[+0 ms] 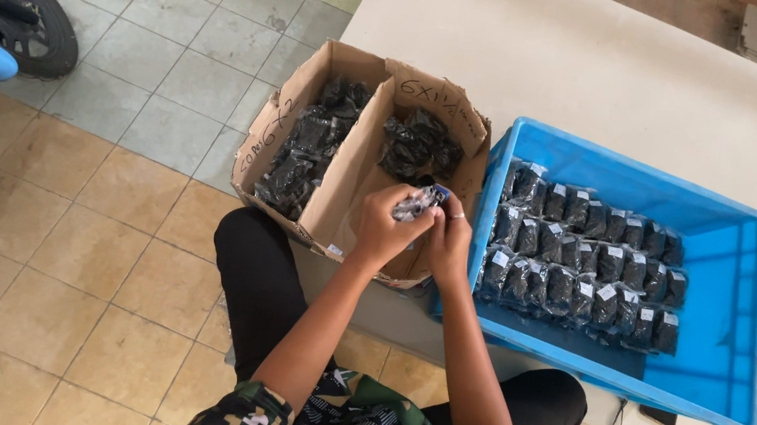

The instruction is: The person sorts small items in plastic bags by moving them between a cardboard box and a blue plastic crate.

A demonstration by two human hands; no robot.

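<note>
Clear-plastic packet (418, 204) of small dark parts, pinched between both hands just above the near edge of the cardboard box (317, 88).

Left hand (386, 228) wraps its fingers closed round the packet's lower end, and right hand (450, 237) closes on its upper, blue-tipped end. Its long axis runs slantwise, the blue tip pointing away from the box toward the blue crate (739, 289) beside it. It looks light and limp, the film probably slippery, so a hold across the middle or at the sealed end should suit best. Similar packets (586, 264) lie in rows in the crate, right of the box.
</note>
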